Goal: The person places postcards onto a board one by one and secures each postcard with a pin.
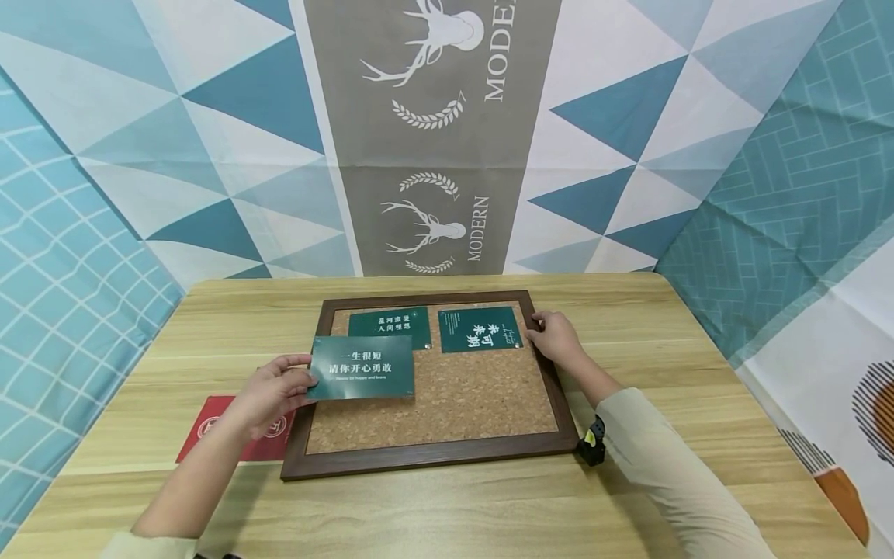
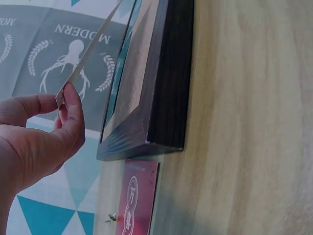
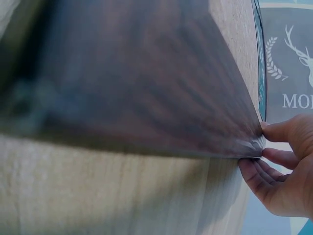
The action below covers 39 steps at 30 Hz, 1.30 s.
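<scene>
Raising a green rectangular card (image 1: pixel 362 366) with white lettering above a tan cork board (image 1: pixel 482 396)

Clamped on the card's left edge, the grip of the left hand (image 1: pixel 275 390) has thumb and fingers together; such an edge pinch seems chosen to leave the printed face uncovered. The card is held apart from the cork, over the board's left half, and hides the near edge of the far-left dark green card (image 1: pixel 391 324). Another dark green card (image 1: pixel 480 330) lies at the far right. Both show a small dot at the near right corner, perhaps a pin keeping them in place

The right hand (image 1: pixel 559 339) has its grip closed round the right side of the dark brown wooden frame (image 1: pixel 433 454), thumb above and fingers lower, probably to steady it. A flat red packet (image 1: pixel 216 405) with white emblems lies by the frame's left side, perhaps put there for easy reach

Everything rests on a pale wood-grain table (image 1: pixel 628 341). Beyond its far edge hangs a blue, white and grey triangle-patterned cloth (image 1: pixel 251 140) with white deer heads on a grey band; blue tile-patterned sheeting (image 1: pixel 70 248) covers the left, teal sheeting (image 1: pixel 789 194) the right
</scene>
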Available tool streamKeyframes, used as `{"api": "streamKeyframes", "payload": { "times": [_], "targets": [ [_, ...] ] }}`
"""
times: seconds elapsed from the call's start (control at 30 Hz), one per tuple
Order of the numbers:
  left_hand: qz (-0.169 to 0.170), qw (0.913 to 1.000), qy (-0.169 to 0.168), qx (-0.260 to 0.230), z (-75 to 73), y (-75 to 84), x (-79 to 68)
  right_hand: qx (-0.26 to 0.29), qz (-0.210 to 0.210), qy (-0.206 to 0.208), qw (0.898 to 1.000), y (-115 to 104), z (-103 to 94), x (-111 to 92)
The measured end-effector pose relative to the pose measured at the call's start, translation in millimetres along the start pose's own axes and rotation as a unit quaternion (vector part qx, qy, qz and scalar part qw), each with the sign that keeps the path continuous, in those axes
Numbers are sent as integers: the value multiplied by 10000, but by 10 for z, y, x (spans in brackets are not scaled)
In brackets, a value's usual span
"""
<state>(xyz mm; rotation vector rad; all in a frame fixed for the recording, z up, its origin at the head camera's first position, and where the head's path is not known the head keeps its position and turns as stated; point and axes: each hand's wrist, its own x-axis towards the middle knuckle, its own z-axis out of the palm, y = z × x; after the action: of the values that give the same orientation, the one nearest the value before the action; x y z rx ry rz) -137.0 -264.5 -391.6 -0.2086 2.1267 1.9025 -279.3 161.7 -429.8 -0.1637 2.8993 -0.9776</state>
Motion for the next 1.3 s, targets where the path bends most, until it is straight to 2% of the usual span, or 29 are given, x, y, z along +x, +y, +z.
{"api": "streamKeyframes", "payload": {
  "times": [0.43, 0.7, 0.93, 1.17, 1.3],
  "targets": [
    [-213, 9997, 94, 22, 169, -62, -17, -21, 4, 19, 10000, 10, 5, 2],
    [-177, 9997, 97, 101, 256, -128, 14, -37, -33, 56, 10000, 1, 6, 4],
    [-79, 9960, 312, 833, 317, -133, 13, 17, 22, 28, 10000, 3, 5, 3],
    [148, 9836, 449, 1739, 342, -139, -7, -54, -47, 66, 10000, 4, 3, 4],
    [108, 9831, 427, 1779, 365, -131, -18, -30, -2, 29, 10000, 3, -1, 4]
  ]
}}
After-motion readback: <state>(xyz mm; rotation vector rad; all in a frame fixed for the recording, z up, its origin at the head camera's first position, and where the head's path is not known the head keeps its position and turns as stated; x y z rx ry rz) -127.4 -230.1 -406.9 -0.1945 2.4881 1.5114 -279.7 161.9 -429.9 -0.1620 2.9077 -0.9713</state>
